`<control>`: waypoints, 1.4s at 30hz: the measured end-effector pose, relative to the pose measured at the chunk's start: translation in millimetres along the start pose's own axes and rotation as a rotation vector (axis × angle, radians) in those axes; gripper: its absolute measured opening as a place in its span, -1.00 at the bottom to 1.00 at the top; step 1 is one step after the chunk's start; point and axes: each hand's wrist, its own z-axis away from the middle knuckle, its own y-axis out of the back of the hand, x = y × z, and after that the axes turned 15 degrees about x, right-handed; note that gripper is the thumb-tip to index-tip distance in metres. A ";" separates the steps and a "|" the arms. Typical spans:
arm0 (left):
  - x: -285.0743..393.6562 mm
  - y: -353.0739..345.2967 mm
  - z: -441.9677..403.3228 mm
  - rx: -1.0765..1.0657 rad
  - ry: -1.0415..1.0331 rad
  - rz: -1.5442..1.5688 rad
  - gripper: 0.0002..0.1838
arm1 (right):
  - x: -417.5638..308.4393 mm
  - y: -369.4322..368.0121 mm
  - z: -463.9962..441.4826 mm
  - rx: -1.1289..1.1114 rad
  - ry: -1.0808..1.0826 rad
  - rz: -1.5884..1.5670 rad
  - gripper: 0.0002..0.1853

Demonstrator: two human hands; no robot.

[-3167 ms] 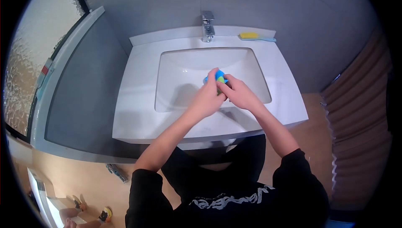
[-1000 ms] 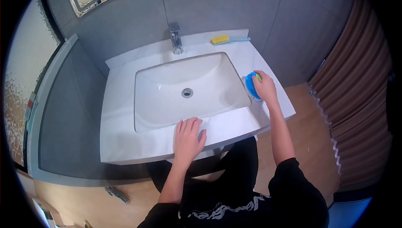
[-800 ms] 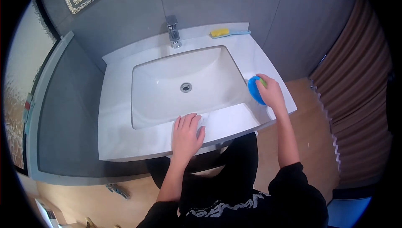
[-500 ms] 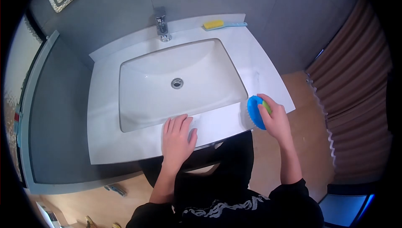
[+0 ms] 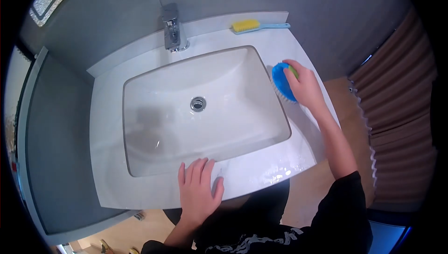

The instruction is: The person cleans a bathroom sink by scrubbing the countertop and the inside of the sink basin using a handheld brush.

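Note:
My right hand [image 5: 304, 85] grips the green handle of a blue scrub brush [image 5: 281, 82], whose pale bristles face the white countertop just right of the basin. My left hand [image 5: 198, 191] lies with fingers spread on the counter's front edge, holding nothing. Between the hands is the white sink basin [image 5: 224, 109], with a round metal drain [image 5: 198, 104] in its floor. Wet droplets shine on the counter [image 5: 275, 172] at the front right.
A chrome faucet [image 5: 173, 30] stands behind the basin. A yellow-bristled brush with a light blue handle [image 5: 261, 25] lies at the back right of the counter. A brown pleated curtain [image 5: 396, 114] hangs at the right, and a grey panel [image 5: 65, 137] flanks the counter's left.
Both hands were together over the basin with the blue brush; they have since parted. The right hand took the brush to the right counter, down to the front corner, then back up. The view has shifted.

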 end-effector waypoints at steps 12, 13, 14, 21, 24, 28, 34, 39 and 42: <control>2.5 5.6 -6.1 -0.164 0.039 -0.023 -0.36 | 7.7 -51.7 -97.4 -0.121 0.007 0.002 -0.61; 4.4 8.7 -10.5 -0.190 0.059 -0.018 -0.41 | 9.4 -55.6 -103.4 -0.127 -0.011 0.023 -0.61; 5.3 9.5 -11.6 -0.192 0.063 -0.019 -0.41 | 13.5 -60.7 -109.6 -0.131 -0.012 0.023 -0.61; 3.5 10.5 -7.7 -0.248 0.106 -0.029 -0.49 | 26.1 -79.7 -138.5 -0.075 0.061 0.002 -0.60; 5.7 10.1 -8.1 -0.187 0.092 -0.030 -0.50 | 29.1 -80.1 -139.6 -0.058 0.097 0.006 -0.60; -0.4 6.4 -8.2 -0.142 0.075 -0.028 -0.49 | 26.9 -70.3 -131.6 -0.077 0.096 0.085 -0.58; 1.7 3.1 -9.0 -0.025 0.054 0.030 -0.53 | 23.1 -28.4 -76.7 -0.080 0.040 0.113 -0.57; 2.1 2.4 -6.7 0.050 0.006 0.029 -0.56 | 24.1 18.1 -18.4 -0.091 0.054 0.019 -0.60; 1.3 0.9 -4.5 0.092 -0.018 0.033 -0.57 | 27.6 40.1 15.3 -0.068 0.037 -0.009 -0.61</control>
